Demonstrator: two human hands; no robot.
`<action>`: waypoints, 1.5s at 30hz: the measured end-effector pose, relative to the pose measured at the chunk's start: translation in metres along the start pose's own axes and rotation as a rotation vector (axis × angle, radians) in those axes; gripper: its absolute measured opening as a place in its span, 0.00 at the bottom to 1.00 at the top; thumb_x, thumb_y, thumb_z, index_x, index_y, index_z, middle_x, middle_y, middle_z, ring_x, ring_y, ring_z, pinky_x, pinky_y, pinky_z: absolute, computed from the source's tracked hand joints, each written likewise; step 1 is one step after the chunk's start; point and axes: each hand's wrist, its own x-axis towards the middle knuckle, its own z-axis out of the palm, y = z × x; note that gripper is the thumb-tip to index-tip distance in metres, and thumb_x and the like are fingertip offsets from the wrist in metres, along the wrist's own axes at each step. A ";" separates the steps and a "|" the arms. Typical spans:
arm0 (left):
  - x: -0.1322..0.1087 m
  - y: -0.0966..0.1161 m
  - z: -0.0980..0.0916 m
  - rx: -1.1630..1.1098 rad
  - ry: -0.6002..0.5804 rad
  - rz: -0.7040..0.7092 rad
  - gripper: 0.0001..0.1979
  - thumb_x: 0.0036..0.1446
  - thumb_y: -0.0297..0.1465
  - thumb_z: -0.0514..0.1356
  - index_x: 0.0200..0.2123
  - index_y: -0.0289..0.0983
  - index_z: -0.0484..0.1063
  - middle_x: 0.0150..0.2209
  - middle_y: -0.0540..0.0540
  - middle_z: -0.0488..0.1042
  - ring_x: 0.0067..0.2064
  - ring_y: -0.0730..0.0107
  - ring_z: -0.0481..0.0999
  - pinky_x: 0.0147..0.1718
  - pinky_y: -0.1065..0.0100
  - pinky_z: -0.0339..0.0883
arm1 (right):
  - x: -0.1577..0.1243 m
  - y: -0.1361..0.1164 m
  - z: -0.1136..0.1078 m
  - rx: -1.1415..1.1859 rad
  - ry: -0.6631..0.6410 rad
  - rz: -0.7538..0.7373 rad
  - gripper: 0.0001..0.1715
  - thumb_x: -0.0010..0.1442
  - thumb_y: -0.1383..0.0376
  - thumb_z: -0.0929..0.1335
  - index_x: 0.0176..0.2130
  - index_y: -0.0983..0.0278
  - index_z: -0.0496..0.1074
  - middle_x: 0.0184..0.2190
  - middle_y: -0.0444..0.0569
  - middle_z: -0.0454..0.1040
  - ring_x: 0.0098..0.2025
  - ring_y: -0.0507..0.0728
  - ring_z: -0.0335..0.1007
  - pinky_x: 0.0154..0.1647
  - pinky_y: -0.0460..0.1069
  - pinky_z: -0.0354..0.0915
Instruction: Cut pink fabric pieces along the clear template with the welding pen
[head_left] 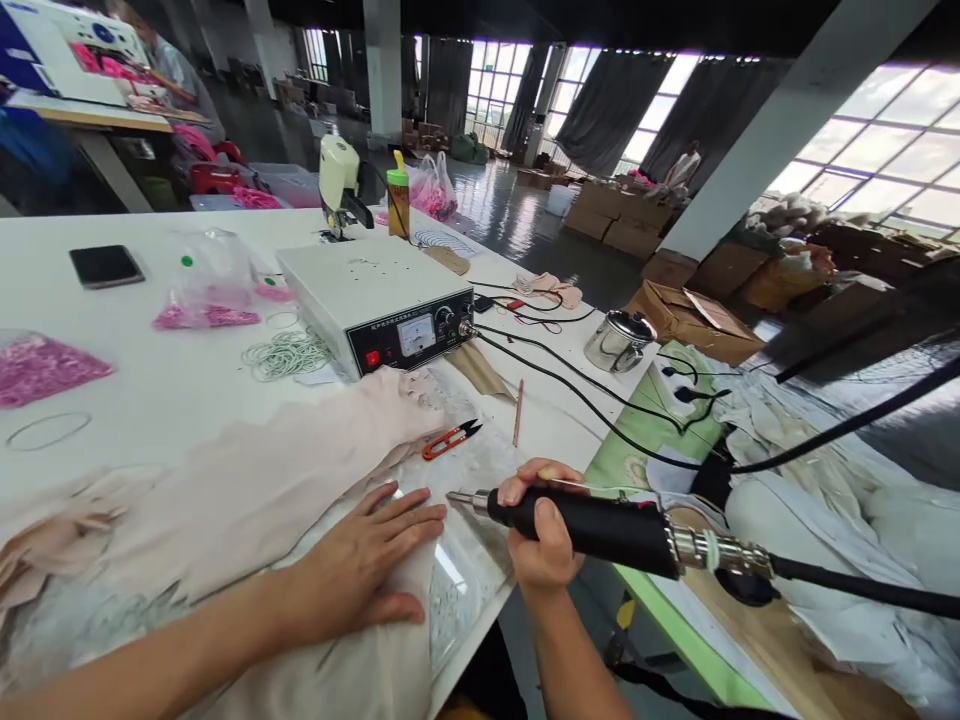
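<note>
My right hand is wrapped around a black corded ultrasonic cutter, its metal tip pointing left, close to my left fingertips. With fingers spread, my left hand lies flat on pale beige fabric. Under the fabric's edge shows a glossy clear sheet on the table. Orange-handled thread snips lie just beyond my left hand. The cutter's cable loops back to a white control box with a dial on its front. Whether the tip touches the sheet, I cannot tell.
On the white table are a phone, bags of pink pieces, green elastic bands and a metal mug. To the right, a green surface holds white fabric. Black cables cross the right side.
</note>
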 end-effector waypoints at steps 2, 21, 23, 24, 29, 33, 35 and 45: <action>0.002 0.003 -0.004 -0.014 -0.008 -0.018 0.34 0.62 0.51 0.64 0.64 0.41 0.62 0.66 0.42 0.67 0.69 0.53 0.61 0.69 0.53 0.48 | 0.000 -0.001 0.001 -0.007 -0.004 0.006 0.07 0.60 0.60 0.69 0.39 0.59 0.69 0.33 0.42 0.70 0.23 0.51 0.67 0.26 0.50 0.66; 0.001 -0.003 -0.002 -0.018 0.030 -0.009 0.28 0.61 0.53 0.64 0.54 0.40 0.68 0.65 0.39 0.69 0.68 0.53 0.63 0.67 0.51 0.54 | 0.003 0.003 0.001 -0.023 0.001 0.001 0.09 0.59 0.58 0.69 0.40 0.58 0.69 0.34 0.43 0.70 0.23 0.50 0.68 0.26 0.50 0.68; 0.002 -0.002 -0.005 -0.010 0.019 -0.003 0.28 0.61 0.53 0.64 0.54 0.41 0.68 0.65 0.40 0.69 0.68 0.54 0.63 0.67 0.52 0.55 | 0.003 0.003 0.002 -0.008 0.006 0.003 0.09 0.59 0.58 0.69 0.40 0.58 0.69 0.34 0.43 0.70 0.23 0.50 0.68 0.26 0.49 0.68; 0.003 -0.001 -0.007 -0.007 0.016 -0.001 0.28 0.60 0.53 0.64 0.54 0.41 0.68 0.65 0.40 0.69 0.68 0.54 0.63 0.67 0.53 0.55 | 0.004 0.003 0.002 -0.002 0.008 0.004 0.09 0.59 0.59 0.69 0.40 0.58 0.69 0.34 0.42 0.70 0.23 0.50 0.68 0.26 0.49 0.68; 0.004 0.001 -0.009 0.007 0.004 -0.005 0.27 0.60 0.53 0.64 0.54 0.41 0.69 0.65 0.41 0.68 0.68 0.54 0.64 0.66 0.54 0.56 | 0.004 0.003 0.001 0.013 0.013 0.014 0.09 0.59 0.59 0.69 0.40 0.58 0.70 0.34 0.43 0.70 0.23 0.50 0.68 0.26 0.50 0.68; 0.003 0.000 -0.007 0.013 0.000 -0.008 0.28 0.61 0.54 0.63 0.54 0.40 0.68 0.64 0.40 0.69 0.68 0.54 0.64 0.66 0.52 0.56 | 0.004 0.002 0.000 0.016 0.016 0.020 0.07 0.59 0.60 0.69 0.40 0.58 0.70 0.34 0.43 0.70 0.23 0.50 0.68 0.27 0.49 0.68; 0.003 0.000 -0.007 0.016 -0.006 -0.006 0.28 0.62 0.54 0.62 0.54 0.41 0.68 0.65 0.40 0.68 0.68 0.53 0.63 0.66 0.52 0.56 | 0.004 0.002 0.000 0.013 0.019 0.021 0.07 0.59 0.60 0.69 0.40 0.58 0.70 0.34 0.43 0.70 0.23 0.50 0.68 0.27 0.49 0.68; 0.008 0.003 -0.012 0.029 -0.021 -0.004 0.27 0.60 0.55 0.63 0.51 0.41 0.73 0.65 0.41 0.68 0.66 0.51 0.66 0.66 0.53 0.56 | 0.006 -0.002 0.001 0.009 0.034 0.029 0.08 0.58 0.59 0.68 0.39 0.58 0.69 0.32 0.43 0.68 0.22 0.51 0.67 0.25 0.49 0.66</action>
